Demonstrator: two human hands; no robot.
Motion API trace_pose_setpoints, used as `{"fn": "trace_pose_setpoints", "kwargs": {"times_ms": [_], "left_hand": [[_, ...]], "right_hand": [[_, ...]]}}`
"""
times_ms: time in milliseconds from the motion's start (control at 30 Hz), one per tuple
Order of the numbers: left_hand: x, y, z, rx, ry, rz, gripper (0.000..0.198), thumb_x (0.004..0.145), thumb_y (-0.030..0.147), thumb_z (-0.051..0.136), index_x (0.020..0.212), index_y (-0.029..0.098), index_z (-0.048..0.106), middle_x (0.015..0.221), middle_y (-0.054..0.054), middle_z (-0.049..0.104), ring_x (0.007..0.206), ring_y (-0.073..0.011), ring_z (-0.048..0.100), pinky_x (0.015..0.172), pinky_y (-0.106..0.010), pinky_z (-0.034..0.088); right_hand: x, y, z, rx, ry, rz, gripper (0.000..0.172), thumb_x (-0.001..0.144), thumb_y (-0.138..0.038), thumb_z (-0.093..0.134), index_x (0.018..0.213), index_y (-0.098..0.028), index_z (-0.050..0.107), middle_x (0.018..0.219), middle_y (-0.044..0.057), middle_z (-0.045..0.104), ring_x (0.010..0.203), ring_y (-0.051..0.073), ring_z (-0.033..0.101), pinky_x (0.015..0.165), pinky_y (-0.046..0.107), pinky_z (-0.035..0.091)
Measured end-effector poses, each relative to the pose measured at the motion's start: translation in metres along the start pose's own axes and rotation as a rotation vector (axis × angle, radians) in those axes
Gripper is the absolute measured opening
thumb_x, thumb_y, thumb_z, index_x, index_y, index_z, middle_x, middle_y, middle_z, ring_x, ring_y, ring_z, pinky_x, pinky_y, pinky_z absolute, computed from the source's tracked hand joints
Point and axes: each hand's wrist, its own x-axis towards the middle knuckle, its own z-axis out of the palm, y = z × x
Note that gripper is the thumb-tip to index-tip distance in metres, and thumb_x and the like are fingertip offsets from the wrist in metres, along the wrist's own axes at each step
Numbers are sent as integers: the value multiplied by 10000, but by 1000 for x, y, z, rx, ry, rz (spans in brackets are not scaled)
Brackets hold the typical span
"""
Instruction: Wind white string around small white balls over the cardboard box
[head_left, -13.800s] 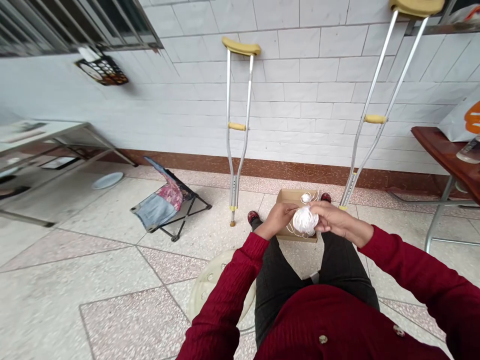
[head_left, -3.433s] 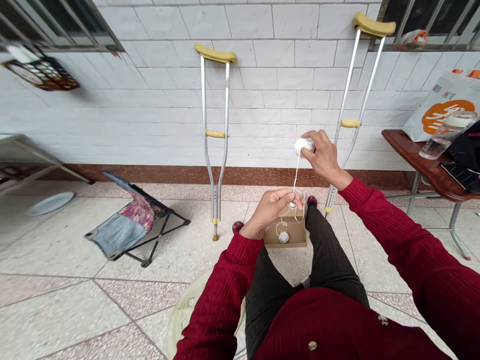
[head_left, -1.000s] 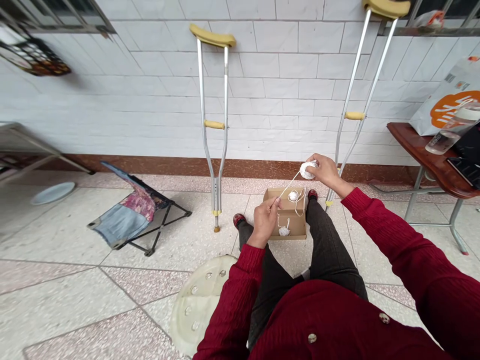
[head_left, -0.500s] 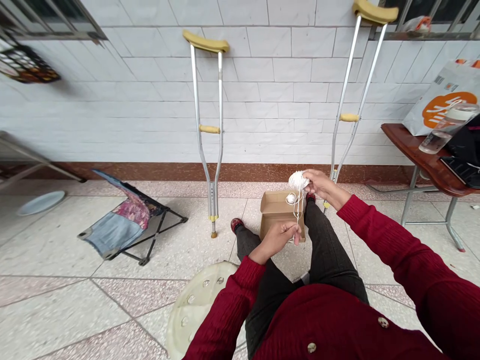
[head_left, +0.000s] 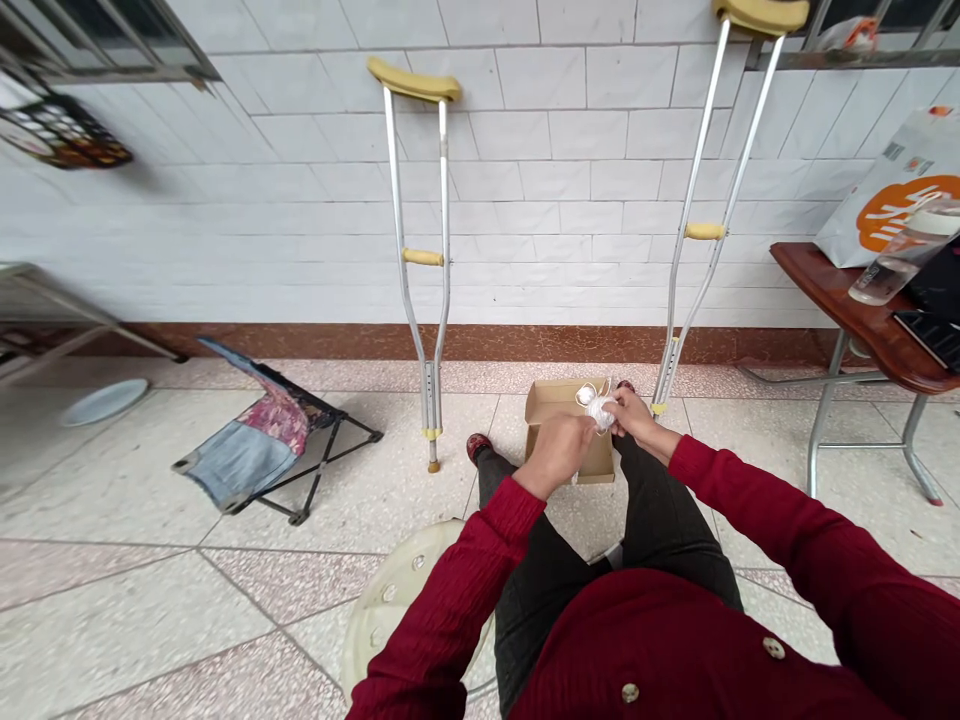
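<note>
Between my hands is a ball of white yarn (head_left: 601, 411), above the right part of an open cardboard box (head_left: 541, 400) on the floor. My right hand (head_left: 632, 413) grips the ball from its right side with the fingertips. Against its left side, my left hand (head_left: 561, 448) is closed, pinching the yarn strand; the strand itself is mostly hidden by the fingers. A second, smaller white yarn ball (head_left: 585, 395) shows just behind the first, with loose loops around it.
Two crutches (head_left: 423, 257) (head_left: 704, 231) lean on the tiled wall. A folding chair (head_left: 247, 455) stands at left, a pale plastic stool (head_left: 401, 585) near my left arm. On the right, a brown table (head_left: 817, 275) carries a bottle (head_left: 892, 268) and a bag (head_left: 862, 190).
My right hand has lowered the yarn ball toward me, and my left hand has risen slightly to meet it. The strand that stretched between them is now short. The view has shifted slightly.
</note>
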Motion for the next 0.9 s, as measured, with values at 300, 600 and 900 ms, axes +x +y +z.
{"fn": "trace_pose_setpoints", "kwargs": {"times_ms": [300,600,900], "left_hand": [[-37,-24,18,-313,-68,-80,395,938,351,415,696,166,666,685,-18,654,640,-154,572,645,-243,399],[-6,-38,-7,252,21,46,273,907,187,440,742,189,657,724,-79,663,734,-216,602,903,-367,399],[-55,6,41,90,-56,18,324,960,225,369,762,168,619,718,-64,635,698,-185,588,684,-279,403]], "right_hand": [[-16,-37,1,481,-264,51,162,744,-316,578,830,-180,554,594,-25,545,357,32,336,307,155,126],[-60,61,12,152,-364,279,126,662,-223,612,766,-184,554,463,-45,538,296,70,404,275,152,143],[10,24,5,423,96,96,112,768,-263,566,744,-169,509,516,-42,518,345,37,402,308,134,187]]}}
